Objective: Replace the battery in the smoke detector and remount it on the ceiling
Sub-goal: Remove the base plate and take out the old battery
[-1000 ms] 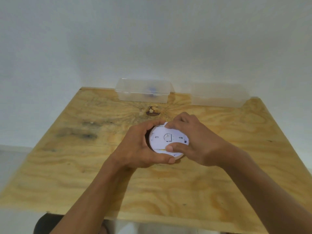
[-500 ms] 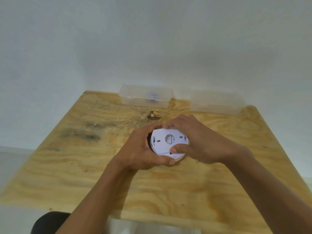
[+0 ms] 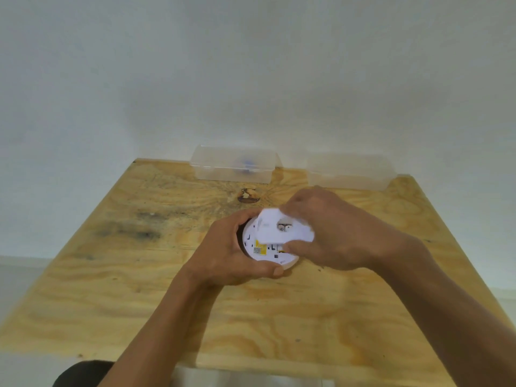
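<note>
A round white smoke detector [image 3: 261, 250] lies back side up near the middle of the plywood table [image 3: 167, 289]. Yellow labels and small slots show on its back. My left hand [image 3: 229, 255] wraps around its left and near rim. My right hand [image 3: 335, 233] grips a white mounting plate [image 3: 275, 230] with a round hole in it, raised and tilted just above the detector's far right part. No battery is visible.
Two clear plastic boxes stand at the table's far edge against the white wall: the left box [image 3: 234, 164] has something blue inside, and the right box [image 3: 351, 171] looks empty. A dark knot [image 3: 248, 196] marks the wood behind the hands.
The white plate, flat on the detector's back before, has come off and shifted up and right in my right hand. The detector's labelled back is now exposed. My left hand stays on the rim.
</note>
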Available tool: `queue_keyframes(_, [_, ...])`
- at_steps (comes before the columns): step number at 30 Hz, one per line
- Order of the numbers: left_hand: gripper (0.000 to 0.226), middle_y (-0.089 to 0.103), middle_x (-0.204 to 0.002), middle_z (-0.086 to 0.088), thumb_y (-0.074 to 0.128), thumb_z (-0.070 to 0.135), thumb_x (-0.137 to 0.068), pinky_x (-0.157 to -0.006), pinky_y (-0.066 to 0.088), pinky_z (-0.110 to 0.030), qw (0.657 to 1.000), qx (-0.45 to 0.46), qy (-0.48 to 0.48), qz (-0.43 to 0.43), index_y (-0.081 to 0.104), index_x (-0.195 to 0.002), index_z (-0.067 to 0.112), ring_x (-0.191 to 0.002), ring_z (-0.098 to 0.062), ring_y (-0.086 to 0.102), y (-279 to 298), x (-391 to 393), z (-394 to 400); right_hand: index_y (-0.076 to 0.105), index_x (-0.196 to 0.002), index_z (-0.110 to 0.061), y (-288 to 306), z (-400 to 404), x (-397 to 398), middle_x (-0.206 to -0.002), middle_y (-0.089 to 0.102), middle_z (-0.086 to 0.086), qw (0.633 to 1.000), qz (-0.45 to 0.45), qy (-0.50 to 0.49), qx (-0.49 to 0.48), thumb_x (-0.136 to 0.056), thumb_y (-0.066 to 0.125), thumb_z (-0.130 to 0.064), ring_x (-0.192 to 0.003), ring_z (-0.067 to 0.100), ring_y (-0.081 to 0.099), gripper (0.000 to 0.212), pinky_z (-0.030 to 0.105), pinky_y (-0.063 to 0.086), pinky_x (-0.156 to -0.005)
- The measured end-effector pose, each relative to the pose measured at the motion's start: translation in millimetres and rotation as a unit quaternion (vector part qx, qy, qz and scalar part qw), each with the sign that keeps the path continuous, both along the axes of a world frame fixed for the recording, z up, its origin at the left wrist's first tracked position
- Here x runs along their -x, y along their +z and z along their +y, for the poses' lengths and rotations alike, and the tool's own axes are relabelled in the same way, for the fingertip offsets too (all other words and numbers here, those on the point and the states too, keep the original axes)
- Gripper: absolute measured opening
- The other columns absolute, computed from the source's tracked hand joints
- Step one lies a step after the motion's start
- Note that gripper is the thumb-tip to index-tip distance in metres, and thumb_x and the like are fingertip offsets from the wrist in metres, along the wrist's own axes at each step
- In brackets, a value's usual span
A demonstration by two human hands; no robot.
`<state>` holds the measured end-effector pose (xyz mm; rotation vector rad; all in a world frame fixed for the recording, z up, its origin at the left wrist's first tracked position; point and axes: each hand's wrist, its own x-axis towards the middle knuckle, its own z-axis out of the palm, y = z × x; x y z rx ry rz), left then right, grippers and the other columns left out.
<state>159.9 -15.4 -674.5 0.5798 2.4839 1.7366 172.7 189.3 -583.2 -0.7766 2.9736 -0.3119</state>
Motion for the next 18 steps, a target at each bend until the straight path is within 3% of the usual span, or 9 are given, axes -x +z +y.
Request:
queue_keyframes(4, [0.098, 0.072, -0.118, 0.011, 0.095, 0.047, -0.043, -0.093, 0.057, -0.028, 0.999, 0.047, 0.017, 0.012, 0.059, -0.132, 0.023, -0.109, -0.003, 0.068, -2, 0, -1, 0.056, -0.137, -0.016, -22, 26, 7, -0.134, 0.058, 0.007, 0.967, 0.093, -0.183, 0.149, -0.085, 0.068, -0.044, -0.121, 0.024, 0.049, 0.060, 0.023, 0.032, -0.092])
queue_keyframes(7, [0.098, 0.069, -0.120, 0.019, 0.091, 0.054, -0.045, -0.088, 0.051, -0.011, 0.997, 0.065, 0.021, 0.025, 0.057, -0.134, 0.029, -0.110, 0.006, 0.064, -1, -2, 1, 0.056, -0.136, -0.014, -61, 33, 6, -0.134, 0.059, 0.009, 0.937, 0.082, -0.275, 0.200, -0.086, 0.069, -0.040, -0.123, 0.028, 0.049, 0.057, 0.025, 0.033, -0.094])
queue_keyframes(10, [0.095, 0.068, -0.122, 0.017, 0.093, 0.049, -0.050, -0.089, 0.052, -0.012, 0.997, 0.068, 0.029, 0.031, 0.056, -0.136, 0.030, -0.111, 0.004, 0.064, -2, -2, 2, 0.058, -0.133, -0.011, -94, 29, -1, -0.132, 0.058, 0.013, 0.926, 0.083, -0.299, 0.213, -0.088, 0.069, -0.033, -0.122, 0.030, 0.045, 0.051, 0.022, 0.029, -0.091])
queue_keyframes(14, [0.094, 0.069, -0.123, 0.017, 0.089, 0.055, -0.050, -0.091, 0.052, -0.015, 0.996, 0.069, 0.035, 0.035, 0.058, -0.134, 0.030, -0.113, 0.002, 0.065, -5, -3, 3, 0.059, -0.132, -0.012, -111, 25, -5, -0.132, 0.056, 0.010, 0.918, 0.120, -0.308, 0.219, -0.088, 0.068, -0.032, -0.124, 0.027, 0.041, 0.049, 0.037, 0.044, -0.099])
queue_keyframes(18, [0.093, 0.070, -0.121, 0.018, 0.088, 0.057, -0.048, -0.089, 0.051, -0.013, 0.996, 0.067, 0.043, 0.037, 0.059, -0.133, 0.031, -0.111, 0.003, 0.065, -3, -4, 5, 0.061, -0.129, -0.012, -112, 24, -5, -0.129, 0.057, 0.007, 0.912, 0.130, -0.321, 0.219, -0.088, 0.067, -0.036, -0.123, 0.024, 0.039, 0.048, 0.034, 0.044, -0.098])
